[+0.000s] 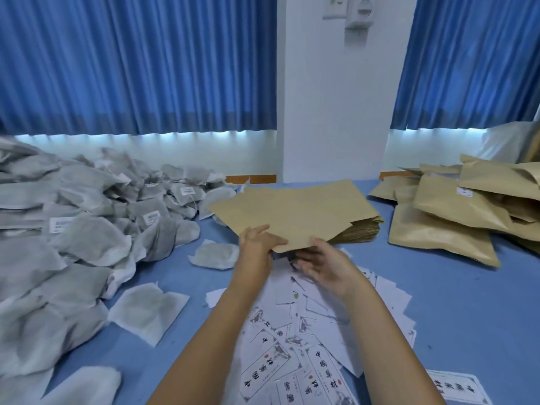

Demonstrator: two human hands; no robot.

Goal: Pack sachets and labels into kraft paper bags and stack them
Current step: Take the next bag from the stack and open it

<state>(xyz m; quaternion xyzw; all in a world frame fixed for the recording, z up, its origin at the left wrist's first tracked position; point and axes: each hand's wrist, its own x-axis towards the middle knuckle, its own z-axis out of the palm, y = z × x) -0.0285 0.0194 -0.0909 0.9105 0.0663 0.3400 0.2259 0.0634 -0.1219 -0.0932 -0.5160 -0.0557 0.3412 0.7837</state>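
- On a blue table [438, 302], at nine o'clock: a large heap of grey sachets [73, 229].
- At three o'clock: a pile of filled kraft bags [455, 226].
- At six o'clock: scattered printed labels [292, 346].
- Centre: one flat kraft bag [292, 211], lifted above a stack of empty bags [362, 229].
- The left hand [258, 244] and right hand [327, 264] both pinch its near edge.

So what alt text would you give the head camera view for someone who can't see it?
A person's left hand and right hand hold the near edge of a kraft paper bag above a blue table. Grey sachets lie heaped at left, printed labels are scattered beneath the arms, and filled bags are stacked at right.
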